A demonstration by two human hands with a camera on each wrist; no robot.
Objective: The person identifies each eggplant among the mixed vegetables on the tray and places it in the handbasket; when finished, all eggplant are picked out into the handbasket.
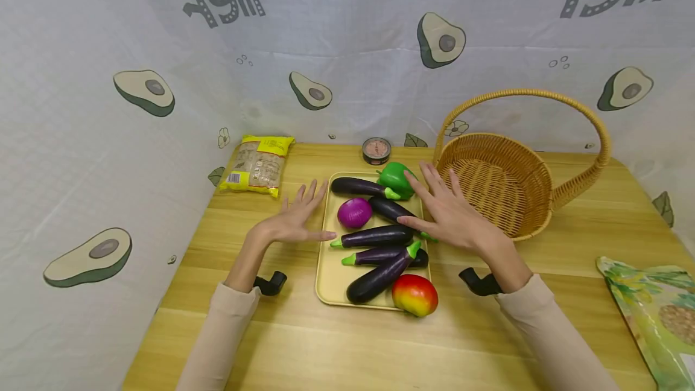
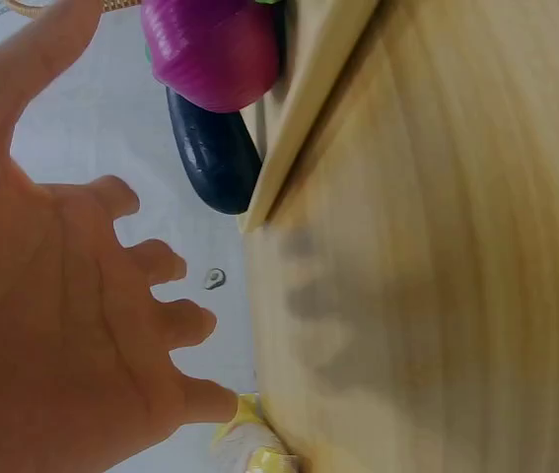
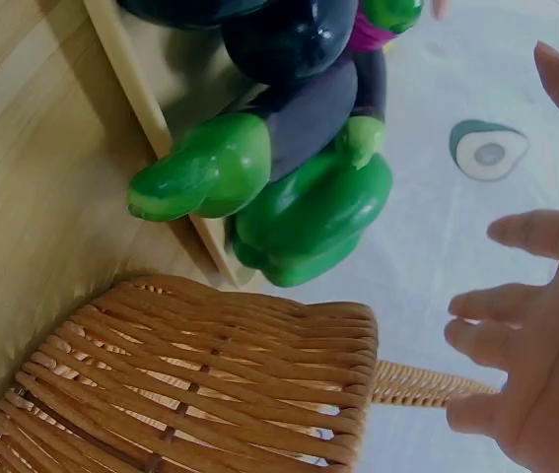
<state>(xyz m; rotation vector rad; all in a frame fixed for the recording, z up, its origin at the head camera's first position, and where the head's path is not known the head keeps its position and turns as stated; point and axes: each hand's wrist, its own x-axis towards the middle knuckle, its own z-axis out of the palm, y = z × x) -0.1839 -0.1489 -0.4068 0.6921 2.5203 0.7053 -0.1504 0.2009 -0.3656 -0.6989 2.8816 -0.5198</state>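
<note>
While looking down on a wooden table (image 1: 293, 336), shows a pale yellow tray (image 1: 329, 282) at the centre, bearing five dark purple eggplants (image 1: 377, 236), with the nearest laid aslant across another. Includes on the same tray a purple onion (image 1: 355, 213) toward the left, a green bell pepper (image 1: 395, 180) in the far right corner and a red-and-yellow fruit (image 1: 415, 294) at the near right corner, overlapping the rim. Shows the left hand (image 1: 291, 222) by the tray's left edge, with fingers spread wide and holding nothing. Shows the right hand (image 1: 456, 216) above the tray's right side, likewise splayed and gripping nothing; in the right wrist view, appears apart from the pepper. Includes a wicker basket (image 1: 491, 189) with a tall hoop handle just right of the tray, a yellow packet (image 1: 257, 165) at the far left, a small round tin (image 1: 376, 149) behind the tray, and a green bag (image 1: 659, 312) at the right edge. Has a white curtain (image 1: 358, 95) printed with avocados as backdrop.
</note>
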